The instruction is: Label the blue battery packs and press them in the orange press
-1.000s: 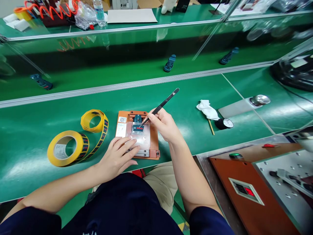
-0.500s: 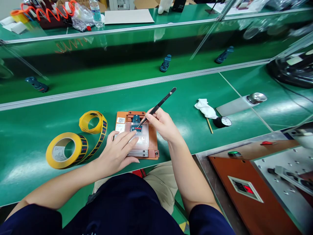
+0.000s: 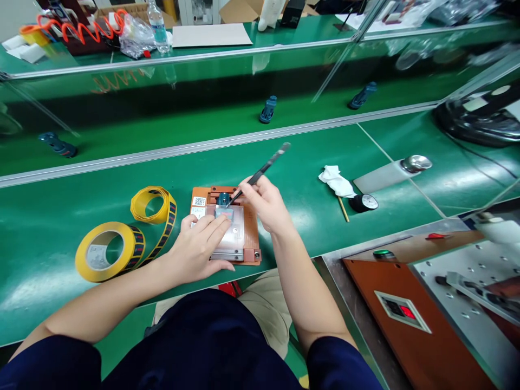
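Observation:
My right hand point(image 3: 265, 205) is closed around black tweezers point(image 3: 260, 172), whose tips point down at the top of a clear plate. Flat on that clear plate point(image 3: 232, 241) lies my left hand point(image 3: 203, 238), fingers stretched out and their tips by a small label point(image 3: 225, 213) that looks pale. The plate is part of an orange-brown fixture point(image 3: 252, 233) with a QR sticker point(image 3: 199, 201). A dark blue tool housing point(image 3: 223, 198) sits in the fixture's top end, mostly covered by the plate and my hands.
Left of the fixture stand a yellow label roll point(image 3: 87, 260) and its loose coil point(image 3: 133, 207). At right lie a white bottle point(image 3: 382, 177), a round gauge point(image 3: 368, 202) and a tissue-wrapped stick point(image 3: 337, 182). Blue housings point(image 3: 268, 110) stand behind the rail; an orange machine point(image 3: 390, 336) is at lower right.
The label by my left fingertips showed dark blue with white and red print; now it looks pale. The tweezers tips have shifted slightly up the plate. My left hand stays on it.

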A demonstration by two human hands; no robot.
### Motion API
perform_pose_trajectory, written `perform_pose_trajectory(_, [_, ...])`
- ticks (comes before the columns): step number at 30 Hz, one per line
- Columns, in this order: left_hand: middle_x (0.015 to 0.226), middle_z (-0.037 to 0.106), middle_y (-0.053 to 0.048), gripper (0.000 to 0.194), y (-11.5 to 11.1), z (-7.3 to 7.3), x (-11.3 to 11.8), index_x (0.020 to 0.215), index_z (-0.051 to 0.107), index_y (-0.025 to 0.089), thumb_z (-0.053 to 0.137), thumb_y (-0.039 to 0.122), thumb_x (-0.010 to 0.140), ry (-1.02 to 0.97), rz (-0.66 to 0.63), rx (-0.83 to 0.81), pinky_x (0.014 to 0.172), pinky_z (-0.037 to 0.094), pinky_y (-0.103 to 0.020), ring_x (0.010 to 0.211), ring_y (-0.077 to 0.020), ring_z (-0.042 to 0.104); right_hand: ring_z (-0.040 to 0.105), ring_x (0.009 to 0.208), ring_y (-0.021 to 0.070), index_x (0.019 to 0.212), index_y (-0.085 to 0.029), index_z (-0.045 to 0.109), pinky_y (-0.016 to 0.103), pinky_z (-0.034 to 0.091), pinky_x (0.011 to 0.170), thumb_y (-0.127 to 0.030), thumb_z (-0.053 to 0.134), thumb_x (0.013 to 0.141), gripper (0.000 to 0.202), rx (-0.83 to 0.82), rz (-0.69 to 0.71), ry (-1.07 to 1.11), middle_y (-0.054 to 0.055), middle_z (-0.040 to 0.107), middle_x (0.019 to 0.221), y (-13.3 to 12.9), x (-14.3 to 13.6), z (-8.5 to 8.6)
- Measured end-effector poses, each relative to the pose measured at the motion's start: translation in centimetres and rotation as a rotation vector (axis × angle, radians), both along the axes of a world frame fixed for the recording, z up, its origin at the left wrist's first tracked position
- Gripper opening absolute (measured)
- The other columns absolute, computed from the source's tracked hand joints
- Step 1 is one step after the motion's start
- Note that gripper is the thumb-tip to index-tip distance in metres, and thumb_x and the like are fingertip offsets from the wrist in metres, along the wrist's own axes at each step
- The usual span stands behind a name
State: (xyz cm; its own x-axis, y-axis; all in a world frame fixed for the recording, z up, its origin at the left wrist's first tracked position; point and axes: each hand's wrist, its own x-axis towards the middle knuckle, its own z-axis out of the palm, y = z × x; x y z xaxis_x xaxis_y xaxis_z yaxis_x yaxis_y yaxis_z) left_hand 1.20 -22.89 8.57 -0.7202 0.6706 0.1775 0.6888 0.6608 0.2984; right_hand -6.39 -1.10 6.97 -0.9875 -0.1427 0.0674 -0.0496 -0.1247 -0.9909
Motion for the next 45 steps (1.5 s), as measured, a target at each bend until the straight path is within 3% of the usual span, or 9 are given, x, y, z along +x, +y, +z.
perform_pose_trajectory(4, [0.149,0.050,-0.020,0.088,-0.2,-0.6,-1.6,0.154,0.035,0.019,0.067,0.063,0.084,-0.081,0.165,0.139,0.110,0.029,-0.059,0.136,-0.0414,0.041,0.066,0.090,0.0190,0.105,-0.025,0.053,0.037,0.055,0.088,-0.055,0.060,0.095,0.032,0.068,-0.321,0.092,0.003,0.065,0.095,1.6,1.0,-0.1])
perform_pose_trajectory(7, [0.150,0.048,-0.018,0.087,-0.2,-0.9,-2.6,0.156,0.027,0.020,0.069,0.053,0.087,-0.160,0.199,0.247,0.110,0.038,-0.054,0.135,-0.0356,0.045,0.063,0.091,0.0236,0.111,-0.024,0.056,0.042,0.052,0.089,-0.050,0.053,0.098,0.029,0.460,-0.426,0.131,0.007,0.064,0.098,4.0,2.4,-1.5])
perform_pose_trajectory(10, [0.139,0.055,-0.015,0.080,-0.6,-1.1,-1.3,0.150,0.039,0.026,0.077,0.046,0.083,0.061,0.153,0.334,0.108,0.043,-0.053,0.128,-0.0336,0.052,0.058,0.097,0.0294,0.115,-0.019,0.058,0.048,0.047,0.092,-0.042,0.044,0.099,0.031,0.836,-0.476,0.178,0.013,0.062,0.101,6.2,3.9,-4.1])
perform_pose_trajectory(13, [0.110,0.067,-0.003,0.050,-1.7,-1.5,2.2,0.124,0.062,0.041,0.083,0.029,0.080,0.432,-0.025,0.455,0.100,0.051,-0.046,0.105,-0.0244,0.063,0.053,0.098,0.0329,0.119,-0.014,0.062,0.052,0.046,0.091,-0.036,0.040,0.098,0.037,1.084,-0.491,0.229,0.017,0.058,0.098,8.0,5.1,-7.0])
perform_pose_trajectory(16, [0.098,0.072,0.001,0.027,-2.7,-2.3,5.7,0.099,0.073,0.034,0.080,0.016,0.081,0.444,-0.356,0.456,0.100,0.055,-0.042,0.096,-0.0186,0.067,0.049,0.102,0.0362,0.124,-0.011,0.064,0.057,0.043,0.091,-0.036,0.041,0.097,0.043,1.218,-0.567,0.204,0.021,0.055,0.106,8.8,6.0,-8.1])
perform_pose_trajectory(20, [0.109,0.077,-0.007,0.016,-3.0,-3.4,7.0,0.105,0.073,0.019,0.070,0.016,0.090,0.224,-0.510,0.300,0.107,0.052,-0.038,0.106,-0.0189,0.071,0.047,0.117,0.0350,0.133,-0.020,0.063,0.057,0.037,0.102,-0.039,0.047,0.100,0.042,1.100,-0.553,0.312,0.018,0.054,0.119,6.9,6.5,-5.8])
perform_pose_trajectory(26, [0.109,0.077,-0.013,0.028,-2.6,-4.5,5.5,0.115,0.069,0.011,0.069,0.027,0.093,0.150,-0.464,0.391,0.097,0.059,-0.036,0.109,-0.0237,0.071,0.043,0.126,0.0275,0.123,-0.035,0.072,0.049,0.032,0.111,-0.039,0.046,0.104,0.032,0.717,0.148,0.455,0.007,0.052,0.129,1.9,5.8,-2.8])
perform_pose_trajectory(33, [0.106,0.079,-0.010,0.024,-2.4,-5.0,5.2,0.111,0.070,0.009,0.072,0.021,0.090,0.156,-0.446,0.442,0.094,0.061,-0.030,0.106,-0.0215,0.073,0.039,0.126,0.0274,0.125,-0.039,0.070,0.051,0.029,0.114,-0.038,0.047,0.105,0.031,0.681,0.132,0.391,0.006,0.047,0.129,1.5,4.1,-4.6])
perform_pose_trajectory(45, [0.109,0.078,-0.009,0.022,-2.5,-5.2,5.0,0.111,0.071,0.012,0.070,0.020,0.090,0.126,-0.457,0.474,0.099,0.058,-0.028,0.109,-0.0199,0.072,0.037,0.128,0.0285,0.120,-0.041,0.073,0.053,0.029,0.115,-0.040,0.046,0.105,0.031,0.719,0.144,0.379,0.006,0.042,0.129,0.3,4.0,-4.0])
